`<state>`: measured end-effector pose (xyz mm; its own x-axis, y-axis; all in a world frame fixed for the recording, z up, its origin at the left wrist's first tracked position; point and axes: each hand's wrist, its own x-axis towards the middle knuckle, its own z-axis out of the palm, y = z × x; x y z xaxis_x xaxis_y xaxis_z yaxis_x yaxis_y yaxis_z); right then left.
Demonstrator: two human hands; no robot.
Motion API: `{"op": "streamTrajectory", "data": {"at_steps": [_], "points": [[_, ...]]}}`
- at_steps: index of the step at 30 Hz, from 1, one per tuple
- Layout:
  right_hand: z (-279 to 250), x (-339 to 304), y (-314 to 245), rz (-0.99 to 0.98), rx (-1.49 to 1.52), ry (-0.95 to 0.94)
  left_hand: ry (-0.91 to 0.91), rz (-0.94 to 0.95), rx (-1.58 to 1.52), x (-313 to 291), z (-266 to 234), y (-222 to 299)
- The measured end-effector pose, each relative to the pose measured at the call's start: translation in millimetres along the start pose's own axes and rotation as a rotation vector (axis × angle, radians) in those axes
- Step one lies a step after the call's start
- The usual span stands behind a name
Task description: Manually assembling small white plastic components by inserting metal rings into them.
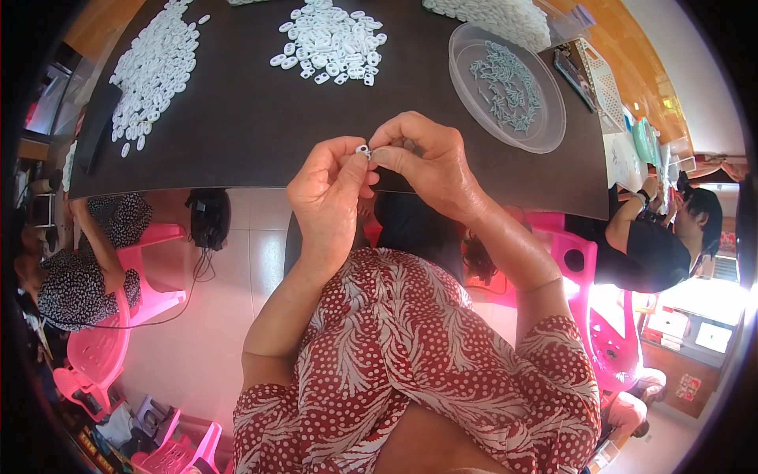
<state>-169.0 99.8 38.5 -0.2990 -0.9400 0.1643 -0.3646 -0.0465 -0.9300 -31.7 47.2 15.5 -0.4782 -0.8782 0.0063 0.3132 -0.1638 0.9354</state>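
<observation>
Head view looks down on a dark table [237, 134], and every place below is given relative to it. Both hands meet just above its near edge: the left hand [328, 193] and the right hand [422, 162] are brought together, fingertips pinched on 1 small white plastic piece [363, 150] held between them. Whether something is already seated in that piece is too small to tell.

On the table's far middle lies a loose pile of white pieces [332, 39] of the same kind. Along its far left side a long spread of white pieces [154, 71] runs toward the near left. At the far right corner sits another white heap [497, 17], partly cut off by the frame. On the right part of the table stands a clear round tray [553, 126] holding many small grey pins [509, 83].

Judged from how things lie, the work looks to be in its middle: 1 piece is in hand, the tray is well stocked with pins, and the middle pile is large. Which of the white heaps is finished stock and which is waiting cannot be told from this view, so the share already done stays uncertain.

Beyond the table's left and right ends, 2 other people sit on pink chairs [150, 237], their hands well apart from the person's own.
</observation>
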Motion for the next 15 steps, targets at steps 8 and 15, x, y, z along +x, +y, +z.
{"op": "streamTrajectory", "data": {"at_steps": [8,15], "points": [[7.8,1.0,4.2,-0.049,-0.024,0.019,0.008,0.040,0.048,-1.9,2.2,-3.3],[9.7,3.7,0.8,-0.081,-0.106,0.032,-0.005,0.081,0.068,-0.7,-0.6,-6.8]]}}
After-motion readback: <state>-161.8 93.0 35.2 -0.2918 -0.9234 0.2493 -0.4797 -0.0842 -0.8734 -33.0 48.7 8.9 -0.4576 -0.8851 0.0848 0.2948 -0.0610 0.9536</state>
